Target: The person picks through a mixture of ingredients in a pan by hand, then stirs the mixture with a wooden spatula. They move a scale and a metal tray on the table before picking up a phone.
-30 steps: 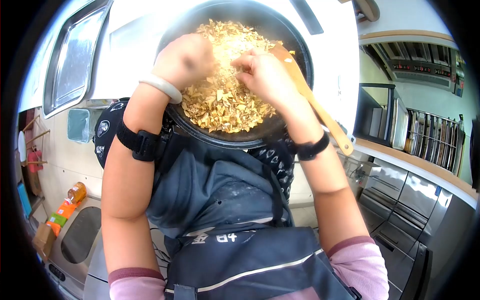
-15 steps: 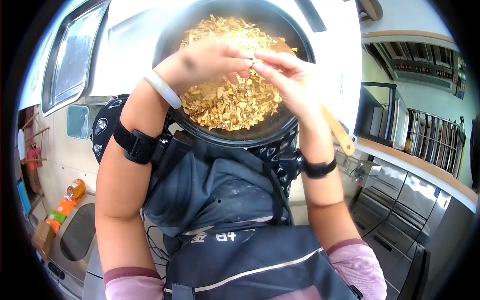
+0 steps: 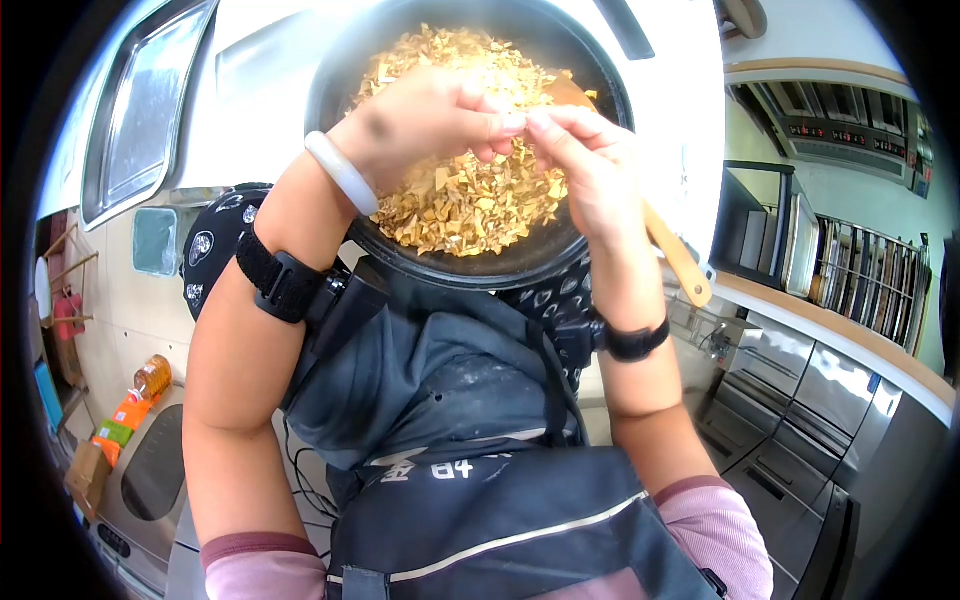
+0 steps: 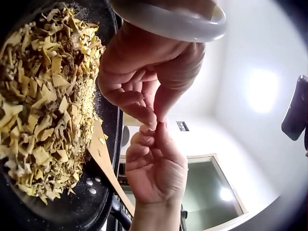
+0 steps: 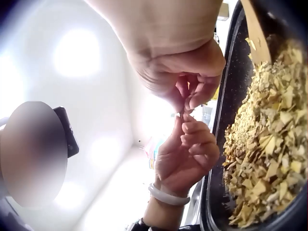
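My left hand (image 3: 425,125), with a pale bangle at its wrist, meets my right hand (image 3: 605,180) over a big black pan (image 3: 480,275). Thumbs and fingertips of both hands pinch together at one spot. Between them, in the right wrist view, shows a small dark piece (image 5: 182,113); its kind cannot be told, as the fingertips mostly hide it. Below lies a heap of chopped yellow-brown flakes (image 3: 480,205) mixed with finer pale bits. A wooden spatula (image 3: 680,265) leans in the pan beyond my right hand, its handle over the rim.
A metal tray (image 3: 145,115) lies at the left on the white counter (image 3: 670,150). At the right stand a rack of upright trays (image 3: 870,275) and steel drawers (image 3: 800,400). An orange-brown bottle (image 3: 152,375) stands low at the left.
One second ago my hands were apart, low over the flakes. They have since risen and come together, fingertip to fingertip. The pan and spatula have stayed in place.
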{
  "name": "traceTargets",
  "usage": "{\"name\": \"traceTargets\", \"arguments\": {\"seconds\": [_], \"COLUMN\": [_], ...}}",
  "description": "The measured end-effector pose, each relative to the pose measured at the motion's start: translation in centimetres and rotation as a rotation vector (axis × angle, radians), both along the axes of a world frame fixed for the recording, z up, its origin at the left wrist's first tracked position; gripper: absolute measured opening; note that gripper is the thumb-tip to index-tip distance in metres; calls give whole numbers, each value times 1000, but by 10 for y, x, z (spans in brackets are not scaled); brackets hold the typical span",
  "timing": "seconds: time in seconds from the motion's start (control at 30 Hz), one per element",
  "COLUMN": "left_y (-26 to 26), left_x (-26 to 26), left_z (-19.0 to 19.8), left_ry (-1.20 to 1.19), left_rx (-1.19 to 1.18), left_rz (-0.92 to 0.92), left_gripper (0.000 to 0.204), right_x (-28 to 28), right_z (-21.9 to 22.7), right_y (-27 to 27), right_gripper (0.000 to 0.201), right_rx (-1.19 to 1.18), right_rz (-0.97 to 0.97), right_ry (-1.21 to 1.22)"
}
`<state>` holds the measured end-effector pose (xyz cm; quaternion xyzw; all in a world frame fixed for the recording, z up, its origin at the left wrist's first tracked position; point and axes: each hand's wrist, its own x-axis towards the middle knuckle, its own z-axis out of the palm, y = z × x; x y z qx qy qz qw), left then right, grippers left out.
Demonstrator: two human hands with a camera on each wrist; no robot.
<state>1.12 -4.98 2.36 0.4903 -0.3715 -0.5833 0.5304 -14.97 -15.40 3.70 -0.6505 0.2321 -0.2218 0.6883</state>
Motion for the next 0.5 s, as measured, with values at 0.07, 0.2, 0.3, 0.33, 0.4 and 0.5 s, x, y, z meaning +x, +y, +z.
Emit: {"name": "traceTargets", "arguments": {"seconds": [0.07,0.2,0.3,0.33,0.4,0.5], "left_y": [0,-1,-4,-5,-5,-3], "left_x": [-2,-2,2,3,5,12], "left_z": [-2,-3,-3,-4,-5,-8], "left_ry": [78,179,105,24,-118,-364], "left_rx": [-8,70,86,85,45,12], "left_rz": [8,73,83,84,158,282], "left_gripper": [19,17,18,19,19,19], "right_x": [4,8,9,9,10,-1], "right_z": [0,-1,-5,-4,0,-8], "right_y": [3,7,8,8,8,-1], "right_gripper": [16,17,18,18,24,39], "right_rx": [68,235,179,179,-13,-580], "right_rz": [-44,-130,-96,-96,-180,-28], "right_ry": [7,-8,-23,-22,123,456]}}
